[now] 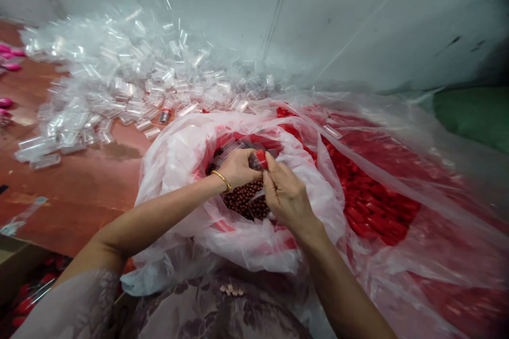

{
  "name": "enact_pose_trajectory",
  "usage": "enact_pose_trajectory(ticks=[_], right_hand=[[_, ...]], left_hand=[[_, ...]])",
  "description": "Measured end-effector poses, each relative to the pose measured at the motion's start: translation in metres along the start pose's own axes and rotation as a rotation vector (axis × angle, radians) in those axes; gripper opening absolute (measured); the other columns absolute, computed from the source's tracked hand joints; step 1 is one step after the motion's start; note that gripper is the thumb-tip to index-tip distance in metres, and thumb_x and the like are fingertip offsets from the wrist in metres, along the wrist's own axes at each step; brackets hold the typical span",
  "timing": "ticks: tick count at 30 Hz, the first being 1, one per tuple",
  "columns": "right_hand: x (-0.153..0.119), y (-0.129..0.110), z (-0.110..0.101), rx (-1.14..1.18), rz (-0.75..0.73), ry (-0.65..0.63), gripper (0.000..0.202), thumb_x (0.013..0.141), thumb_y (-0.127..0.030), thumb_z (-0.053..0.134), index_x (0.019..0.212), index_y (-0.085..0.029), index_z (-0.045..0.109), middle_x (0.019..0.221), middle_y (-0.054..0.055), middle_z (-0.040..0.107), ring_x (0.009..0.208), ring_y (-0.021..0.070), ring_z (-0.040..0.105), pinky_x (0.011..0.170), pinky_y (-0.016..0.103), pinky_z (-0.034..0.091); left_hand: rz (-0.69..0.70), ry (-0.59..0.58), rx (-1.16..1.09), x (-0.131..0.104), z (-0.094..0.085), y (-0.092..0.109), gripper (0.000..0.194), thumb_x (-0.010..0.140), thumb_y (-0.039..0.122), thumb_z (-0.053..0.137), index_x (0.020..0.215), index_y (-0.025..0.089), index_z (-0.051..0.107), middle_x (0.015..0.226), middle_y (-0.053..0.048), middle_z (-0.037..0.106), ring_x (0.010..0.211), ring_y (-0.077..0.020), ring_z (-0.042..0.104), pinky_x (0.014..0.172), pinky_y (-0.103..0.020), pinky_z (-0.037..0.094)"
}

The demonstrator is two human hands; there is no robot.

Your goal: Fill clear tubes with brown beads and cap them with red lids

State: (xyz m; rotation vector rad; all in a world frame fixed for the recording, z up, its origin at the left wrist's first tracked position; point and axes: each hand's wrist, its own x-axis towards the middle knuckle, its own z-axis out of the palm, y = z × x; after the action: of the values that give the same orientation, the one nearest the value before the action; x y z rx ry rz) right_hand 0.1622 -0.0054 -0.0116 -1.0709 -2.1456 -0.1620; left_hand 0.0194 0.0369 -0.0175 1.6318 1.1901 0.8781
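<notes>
My left hand (238,168), with a gold bangle at the wrist, is closed round a small clear tube, mostly hidden by the fingers. On the tube's right end sits a red cap (261,159), pinched between the thumb and fingers of my right hand (287,193). Both hands meet above the opening of a white plastic bag (170,169) with a rolled-down rim. Inside that bag lie many dark brown beads (246,198) and some clear plastic pieces.
Clear tubes (135,85) are heaped on the reddish table (79,185) by the wall, with one red-capped tube (164,115) among them. To the right, a clear bag holds red caps (374,206). Pink items (11,66) lie far left.
</notes>
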Motion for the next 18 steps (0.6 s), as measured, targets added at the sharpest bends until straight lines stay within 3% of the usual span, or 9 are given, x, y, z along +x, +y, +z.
enact_pose_trajectory(ticks=[6, 11, 15, 18], right_hand=[[-0.002, -0.001, 0.007, -0.017, -0.056, -0.021, 0.047, 0.091, -0.014, 0.039, 0.137, -0.009, 0.041, 0.085, 0.011, 0.064, 0.076, 0.0198, 0.062, 0.067, 0.033, 0.055], [-0.001, 0.002, 0.006, -0.071, -0.096, -0.053, 0.043, 0.088, -0.014, 0.037, 0.128, -0.006, 0.051, 0.081, 0.012, 0.067, 0.071, 0.0201, 0.063, 0.063, 0.032, 0.054], [0.006, 0.006, -0.011, -0.053, -0.145, -0.015, 0.029, 0.089, -0.017, 0.041, 0.093, -0.013, 0.069, 0.063, 0.004, 0.066, 0.053, 0.0130, 0.059, 0.053, 0.024, 0.045], [0.012, 0.006, -0.023, -0.121, -0.179, 0.092, 0.039, 0.090, -0.020, 0.045, 0.055, -0.016, 0.061, 0.042, -0.001, 0.052, 0.038, 0.0072, 0.044, 0.043, 0.023, 0.031]], left_hand=[[-0.001, 0.050, 0.125, -0.006, -0.002, 0.003, 0.017, 0.062, 0.028, 0.060, 0.070, 0.013, 0.061, 0.064, 0.002, 0.057, 0.061, -0.0102, 0.049, 0.055, -0.020, 0.038], [0.035, 0.037, 0.213, -0.009, -0.005, 0.001, 0.020, 0.062, 0.027, 0.060, 0.074, 0.012, 0.064, 0.067, -0.001, 0.063, 0.062, -0.0124, 0.053, 0.056, -0.021, 0.040], [0.090, -0.079, 0.396, -0.013, -0.005, 0.010, 0.023, 0.063, 0.032, 0.059, 0.075, 0.013, 0.066, 0.066, -0.003, 0.063, 0.061, -0.0152, 0.055, 0.056, -0.024, 0.040], [0.085, -0.211, 0.493, -0.020, -0.007, 0.021, 0.031, 0.065, 0.038, 0.059, 0.083, 0.014, 0.067, 0.071, -0.004, 0.066, 0.065, -0.0168, 0.058, 0.057, -0.024, 0.042]])
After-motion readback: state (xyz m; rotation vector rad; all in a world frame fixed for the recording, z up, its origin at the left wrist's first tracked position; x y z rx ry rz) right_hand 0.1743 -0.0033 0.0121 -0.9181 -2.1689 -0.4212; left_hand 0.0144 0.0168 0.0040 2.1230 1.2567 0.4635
